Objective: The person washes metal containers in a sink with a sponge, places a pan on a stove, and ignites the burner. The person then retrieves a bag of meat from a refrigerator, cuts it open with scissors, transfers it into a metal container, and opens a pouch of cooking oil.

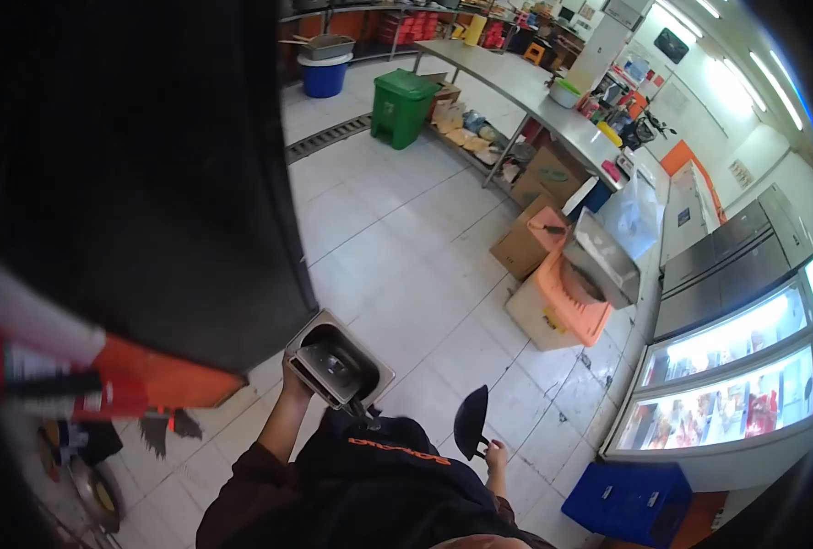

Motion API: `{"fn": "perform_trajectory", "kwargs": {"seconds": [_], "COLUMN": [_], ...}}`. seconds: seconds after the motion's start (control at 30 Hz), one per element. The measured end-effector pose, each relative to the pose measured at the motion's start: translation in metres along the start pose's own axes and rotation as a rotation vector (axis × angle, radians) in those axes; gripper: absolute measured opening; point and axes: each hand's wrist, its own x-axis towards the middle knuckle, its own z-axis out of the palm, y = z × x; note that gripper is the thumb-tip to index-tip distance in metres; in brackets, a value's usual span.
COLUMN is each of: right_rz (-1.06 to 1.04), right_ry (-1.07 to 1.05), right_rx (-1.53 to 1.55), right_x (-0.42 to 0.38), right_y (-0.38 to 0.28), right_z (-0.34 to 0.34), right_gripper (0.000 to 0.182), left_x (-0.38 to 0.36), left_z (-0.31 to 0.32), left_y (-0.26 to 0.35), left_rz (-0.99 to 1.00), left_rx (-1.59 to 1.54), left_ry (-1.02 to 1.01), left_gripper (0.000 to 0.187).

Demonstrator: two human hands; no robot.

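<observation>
My left hand point(296, 379) grips the side of a deep rectangular steel food pan point(370, 348), held out in front of my body. Inside it lies a metal utensil whose dark handle point(361, 411) sticks out over the near rim; its kind is hard to make out. Lower right, my right hand point(495, 456) is closed on the small handle of a black shallow pan point(471, 422), which hangs tilted edge-on beside me. A dark apron point(379, 467) with orange lettering covers my front.
A large dark panel point(150, 165) blocks the left side. Ahead are a green bin point(404, 102), a steel table point(507, 78) and cardboard boxes point(550, 176). To the right stand an orange-lidded tub point(553, 306), a lit glass-door fridge point(727, 393) and a blue crate point(626, 503).
</observation>
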Motion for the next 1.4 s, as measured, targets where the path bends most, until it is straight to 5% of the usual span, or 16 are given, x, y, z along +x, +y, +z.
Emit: {"fn": "perform_trajectory", "kwargs": {"seconds": [0.13,0.17,0.3,0.57,0.67,0.73,0.77,0.9,0.97,1.1,1.4], "right_rz": [-0.231,-0.217,-0.179,-0.287,-0.526,-0.27,-0.622,-0.682,-0.752,-0.783,-1.035], "right_ry": [0.184,0.157,-0.024,-0.332,-0.304,-0.43,-0.361,-0.282,-0.251,-0.17,-0.206], "right_rx": [-0.229,-0.149,-0.062,-0.732,-0.664,-0.359,-0.42,-0.214,-0.159,-0.001,-0.28], "right_x": [0.072,0.096,0.209,0.422,0.496,0.565,0.575,0.606,0.614,0.621,0.682], "right_y": [-0.203,-0.244,-0.394,-0.701,-0.825,-0.868,-0.916,-1.112,-1.213,-1.43,-1.868], "right_z": [0.017,0.027,0.095,0.28,0.358,0.413,0.424,0.472,0.488,0.52,0.621], "right_gripper": [0.031,0.032,0.036,0.038,0.033,0.036,0.031,0.03,0.03,0.025,0.021], "left_x": [0.196,0.244,0.421,0.693,0.762,0.814,0.852,1.038,1.136,1.357,1.68], "left_z": [0.084,0.097,0.135,0.129,0.119,0.118,0.119,0.145,0.205,0.222,0.249], "left_y": [-0.015,-0.012,0.011,0.141,0.18,0.206,0.223,0.281,0.311,0.361,0.474], "left_rz": [0.048,-0.053,-0.044,0.276,0.397,0.466,0.501,0.452,0.503,0.55,0.389], "left_rx": [0.056,-0.179,-0.092,0.022,0.022,0.083,0.126,-0.117,0.142,0.099,-0.035], "left_ry": [-0.284,-0.383,-0.219,0.256,0.417,0.493,0.511,0.551,0.575,0.351,0.377], "left_gripper": [0.033,0.033,0.033,0.032,0.032,0.032,0.032,0.032,0.031,0.032,0.034]}}
